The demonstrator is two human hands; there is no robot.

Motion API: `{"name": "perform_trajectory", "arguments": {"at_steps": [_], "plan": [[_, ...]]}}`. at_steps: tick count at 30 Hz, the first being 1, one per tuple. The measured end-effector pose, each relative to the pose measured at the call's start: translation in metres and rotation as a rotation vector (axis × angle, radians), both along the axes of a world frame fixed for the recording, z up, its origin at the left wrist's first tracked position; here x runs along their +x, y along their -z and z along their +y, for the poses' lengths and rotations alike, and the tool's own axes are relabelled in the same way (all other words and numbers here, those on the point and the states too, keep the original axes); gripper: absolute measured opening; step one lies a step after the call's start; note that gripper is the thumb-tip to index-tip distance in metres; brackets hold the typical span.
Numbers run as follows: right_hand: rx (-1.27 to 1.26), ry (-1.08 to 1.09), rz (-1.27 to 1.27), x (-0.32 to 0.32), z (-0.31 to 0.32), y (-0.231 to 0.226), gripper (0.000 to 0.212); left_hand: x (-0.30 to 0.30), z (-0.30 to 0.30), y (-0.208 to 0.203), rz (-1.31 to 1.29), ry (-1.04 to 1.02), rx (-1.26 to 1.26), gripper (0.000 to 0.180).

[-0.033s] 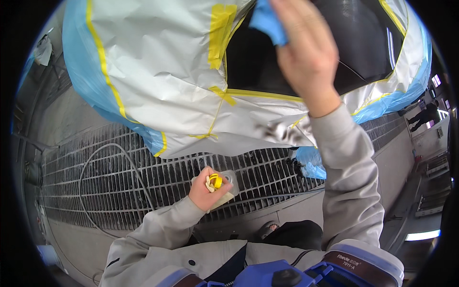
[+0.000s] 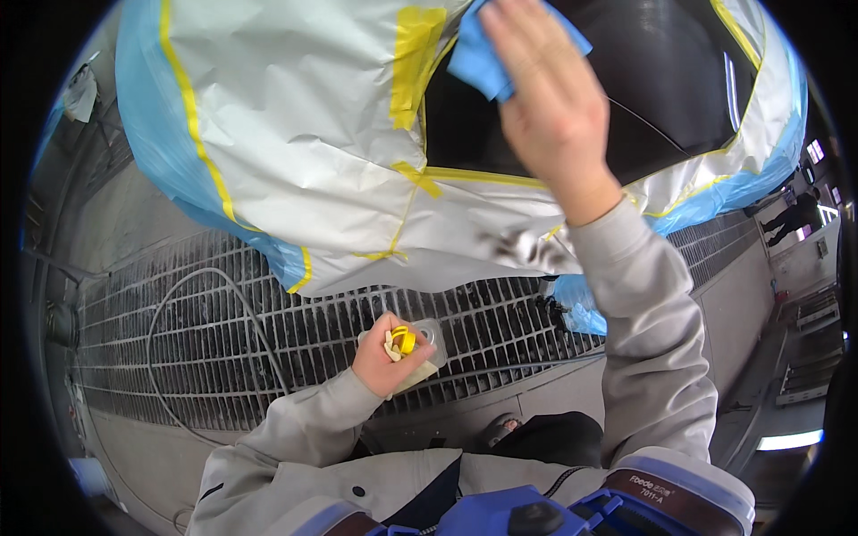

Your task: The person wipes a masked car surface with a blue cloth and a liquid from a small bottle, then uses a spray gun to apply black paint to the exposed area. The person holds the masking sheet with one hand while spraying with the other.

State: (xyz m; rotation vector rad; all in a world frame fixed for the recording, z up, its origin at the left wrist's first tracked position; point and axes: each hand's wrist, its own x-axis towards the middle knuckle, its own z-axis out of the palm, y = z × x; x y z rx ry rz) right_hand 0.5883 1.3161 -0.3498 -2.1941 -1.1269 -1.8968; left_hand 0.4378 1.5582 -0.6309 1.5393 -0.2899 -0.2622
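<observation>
My right hand (image 2: pixel 559 112) reaches forward over a glossy black car panel (image 2: pixel 657 80) and holds a blue wiping cloth (image 2: pixel 480 58) against it, the fingers laid along the cloth. Yellow tape (image 2: pixel 487 176) runs along the panel's edge, with white masking sheet (image 2: pixel 286 116) around it. Lower down, away from the car, my left hand (image 2: pixel 380 362) grips a translucent plastic bottle (image 2: pixel 431 335) with a yellow cap (image 2: pixel 404 340). A cream cloth (image 2: pixel 416 373) is bunched in the same hand, next to the bottle.
Below the car lies a metal floor grating (image 2: pixel 197 330) with a grey hose (image 2: pixel 161 304) looped over it. Blue plastic film (image 2: pixel 581 304) hangs near the grating. Blue film (image 2: pixel 147 116) also borders the left side of the car. A person in dark clothes (image 2: pixel 795 217) stands far right.
My right hand has slid left across the black panel with the blue cloth, and more of the cloth shows now. My left hand has stayed in place with the bottle.
</observation>
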Motion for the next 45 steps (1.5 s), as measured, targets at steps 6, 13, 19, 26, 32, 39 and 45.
{"name": "perform_trajectory", "arguments": {"at_steps": [6,13,19,26,32,39,45], "plan": [[-0.170,-0.052,0.194,0.019,0.009,0.089,0.041,-0.002,0.010,-0.003,0.090,0.017,-0.001,0.026],[-0.329,-0.119,0.429,0.001,-0.012,0.104,0.040,-0.002,0.004,-0.004,0.054,0.011,-0.013,0.030],[-0.357,-0.287,0.732,-0.020,-0.031,0.085,0.048,-0.014,0.008,-0.013,0.008,0.004,-0.011,0.031],[0.122,-0.229,-0.003,-0.029,-0.020,-0.008,0.053,-0.016,0.009,-0.013,-0.021,-0.035,-0.014,0.030],[0.018,-0.034,-0.012,0.014,0.023,0.036,0.054,-0.014,0.009,-0.019,-0.020,-0.027,0.002,0.029],[-0.215,-0.077,0.194,0.008,0.023,0.109,0.041,-0.012,0.010,-0.014,-0.002,-0.027,-0.006,0.028],[-0.313,-0.137,0.353,0.001,0.004,0.107,0.043,-0.012,0.006,-0.008,-0.018,-0.034,-0.037,0.028]]}}
